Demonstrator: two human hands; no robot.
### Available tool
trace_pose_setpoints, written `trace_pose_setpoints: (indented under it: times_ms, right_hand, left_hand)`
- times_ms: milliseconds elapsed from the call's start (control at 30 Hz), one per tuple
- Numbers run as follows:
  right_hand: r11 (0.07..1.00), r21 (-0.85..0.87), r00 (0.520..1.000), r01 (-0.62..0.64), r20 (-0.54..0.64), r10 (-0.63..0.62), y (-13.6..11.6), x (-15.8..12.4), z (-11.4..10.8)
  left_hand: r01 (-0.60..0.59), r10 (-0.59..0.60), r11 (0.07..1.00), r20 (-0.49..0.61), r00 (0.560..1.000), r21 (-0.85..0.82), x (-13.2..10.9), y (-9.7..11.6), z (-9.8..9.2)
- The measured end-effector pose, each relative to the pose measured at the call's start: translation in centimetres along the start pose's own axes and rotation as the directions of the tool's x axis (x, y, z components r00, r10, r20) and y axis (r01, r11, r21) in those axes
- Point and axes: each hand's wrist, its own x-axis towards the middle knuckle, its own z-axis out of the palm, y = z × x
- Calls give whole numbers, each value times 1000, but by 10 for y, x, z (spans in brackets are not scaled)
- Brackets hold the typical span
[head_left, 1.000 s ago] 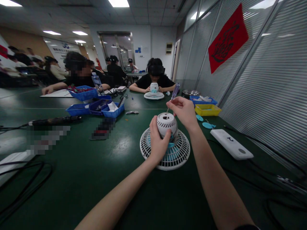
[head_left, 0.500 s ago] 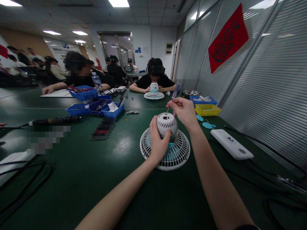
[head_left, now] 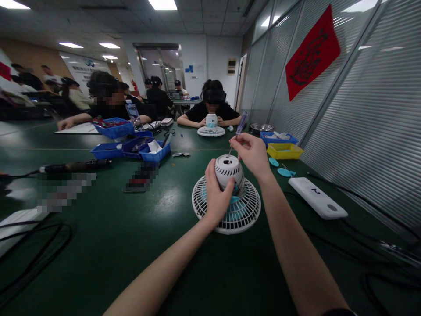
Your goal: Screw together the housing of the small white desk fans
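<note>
A small white fan (head_left: 227, 169) rests grille-down on the green table, its vented motor housing pointing up. Light-blue blades show through the round grille (head_left: 241, 224). Wrapped round the housing's left side is my left hand (head_left: 217, 195), thumb across the front. My right hand (head_left: 250, 151) pinches a screwdriver (head_left: 241, 123) with a clear purplish handle, tilted slightly right. The shaft runs down to the top of the housing, beside its dark opening; the tip's exact contact is too small to make out.
Blue bins (head_left: 154, 151) stand at left beyond a phone-like blurred object (head_left: 141, 177). At right lie a yellow tray (head_left: 285, 151), light-blue discs (head_left: 286, 172) and a white power bank-like box (head_left: 317, 198) with cables. Across the table a person handles another fan (head_left: 211, 125).
Almost nothing differs. My right hand and the screwdriver have shifted very slightly; the fan and my left hand stay in place.
</note>
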Motion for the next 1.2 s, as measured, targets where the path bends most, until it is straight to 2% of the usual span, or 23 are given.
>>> trace_pose_setpoints:
  times_ms: [467, 867, 1200]
  right_hand:
    - [982, 165, 996, -94, 11, 94, -2, 1, 4]
    - [986, 138, 995, -91, 54, 85, -5, 0, 3]
    - [1000, -16, 1000, -13, 18, 13, -5, -1, -2]
  left_hand:
    - [7, -7, 1000, 1, 1000, -1, 0, 1, 0]
    - [9, -9, 1000, -6, 1000, 0, 0, 0, 0]
    - [14, -14, 1000, 1, 1000, 1, 0, 2, 0]
